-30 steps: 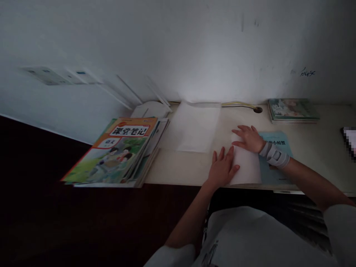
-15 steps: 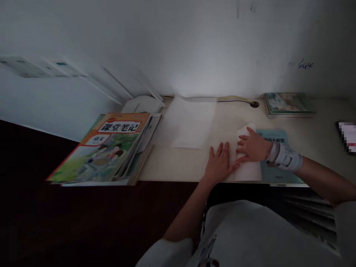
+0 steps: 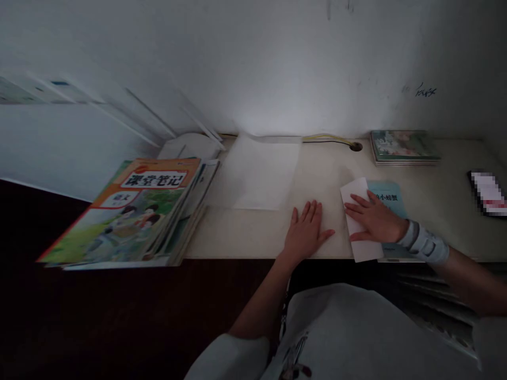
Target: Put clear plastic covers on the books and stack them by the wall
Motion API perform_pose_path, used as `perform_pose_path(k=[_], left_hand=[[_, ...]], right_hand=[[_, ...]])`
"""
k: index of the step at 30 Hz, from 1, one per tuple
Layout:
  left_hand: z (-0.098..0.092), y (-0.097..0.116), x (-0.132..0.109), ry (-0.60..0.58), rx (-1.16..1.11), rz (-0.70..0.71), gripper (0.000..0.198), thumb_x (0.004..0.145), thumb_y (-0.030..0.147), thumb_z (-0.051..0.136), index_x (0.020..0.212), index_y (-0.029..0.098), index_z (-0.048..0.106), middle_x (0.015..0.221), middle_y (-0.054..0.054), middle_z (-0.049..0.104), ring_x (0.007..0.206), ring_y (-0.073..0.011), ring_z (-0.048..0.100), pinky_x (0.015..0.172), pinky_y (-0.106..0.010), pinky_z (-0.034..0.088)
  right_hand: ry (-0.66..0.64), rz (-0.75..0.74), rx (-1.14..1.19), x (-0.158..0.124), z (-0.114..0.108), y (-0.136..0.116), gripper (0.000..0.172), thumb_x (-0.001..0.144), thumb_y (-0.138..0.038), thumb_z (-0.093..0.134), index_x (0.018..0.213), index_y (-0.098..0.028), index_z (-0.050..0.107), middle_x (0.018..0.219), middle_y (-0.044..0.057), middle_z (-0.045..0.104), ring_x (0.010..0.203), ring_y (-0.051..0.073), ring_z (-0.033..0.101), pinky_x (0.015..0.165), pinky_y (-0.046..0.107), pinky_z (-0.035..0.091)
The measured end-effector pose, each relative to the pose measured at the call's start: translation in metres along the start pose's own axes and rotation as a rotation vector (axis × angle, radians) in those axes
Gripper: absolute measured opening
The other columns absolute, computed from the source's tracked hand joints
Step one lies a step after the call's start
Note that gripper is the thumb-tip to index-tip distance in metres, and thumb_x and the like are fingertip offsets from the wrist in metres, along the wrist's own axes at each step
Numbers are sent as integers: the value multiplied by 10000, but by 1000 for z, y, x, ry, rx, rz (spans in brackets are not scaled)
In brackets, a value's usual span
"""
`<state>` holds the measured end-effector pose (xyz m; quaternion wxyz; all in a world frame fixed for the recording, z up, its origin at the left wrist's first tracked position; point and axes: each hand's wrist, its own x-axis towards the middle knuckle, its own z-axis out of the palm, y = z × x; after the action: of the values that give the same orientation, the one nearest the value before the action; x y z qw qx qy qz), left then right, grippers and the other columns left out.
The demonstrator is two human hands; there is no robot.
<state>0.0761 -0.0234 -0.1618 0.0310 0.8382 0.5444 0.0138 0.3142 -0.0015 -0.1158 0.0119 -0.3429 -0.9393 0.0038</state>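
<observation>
My left hand (image 3: pixel 304 232) lies flat on the desk near its front edge, fingers spread, with nothing under it that I can see. My right hand (image 3: pixel 376 219) rests with fingers stretched out on a narrow piece of white paper (image 3: pixel 366 252), apparently folded. The paper lies slightly tilted and overlaps the left side of a blue book (image 3: pixel 390 191) with dark printed characters. Part of that book is hidden beneath my right hand and the paper. A grey-white band circles my right wrist.
A stack of books (image 3: pixel 122 211) stands at the left, overhanging the front edge. A translucent white sheet (image 3: pixel 257 174) lies left of centre. At the back right are a small pile of books (image 3: pixel 404 146) and a cable hole (image 3: pixel 356 146); a phone (image 3: pixel 489 192) lies far right.
My right hand has slid to the right with the white paper, which now sits more tilted and covers more of the blue book. The view has shifted slightly. My left hand stays flat.
</observation>
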Motion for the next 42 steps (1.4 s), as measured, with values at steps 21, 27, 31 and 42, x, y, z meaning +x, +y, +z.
perform_pose_path(k=[21,27,31,42], left_hand=[[-1,-1,-5,14,-53,81,848,850,682,267,1451,85,217,1499,-154,277,1404,-289,188,1115,-553,140],[-3,-1,-6,24,-57,93,781,862,649,306,1449,138,250,1508,-143,264,1398,-304,203,1105,-569,150],[-3,0,-5,13,-63,87,784,853,650,331,1456,156,240,1505,-142,271,1399,-310,195,1109,-569,139],[-8,-2,-5,-25,-65,116,842,837,693,291,1460,132,207,1508,-142,260,1406,-293,184,1118,-560,124]], right_hand=[[69,133,146,53,5,-35,529,928,-519,333,1216,-149,578,1260,123,593,1247,267,463,1094,539,191],[182,-18,186,26,-7,-47,514,863,-580,439,1153,-192,613,1279,119,572,1269,260,427,1104,531,177],[54,-200,122,-1,-7,-54,506,848,-569,476,1183,-209,599,1285,134,558,1286,285,396,1080,580,194],[138,-24,-3,-19,23,-56,358,897,-406,482,1163,-210,620,1301,117,557,1322,291,354,1092,604,174]])
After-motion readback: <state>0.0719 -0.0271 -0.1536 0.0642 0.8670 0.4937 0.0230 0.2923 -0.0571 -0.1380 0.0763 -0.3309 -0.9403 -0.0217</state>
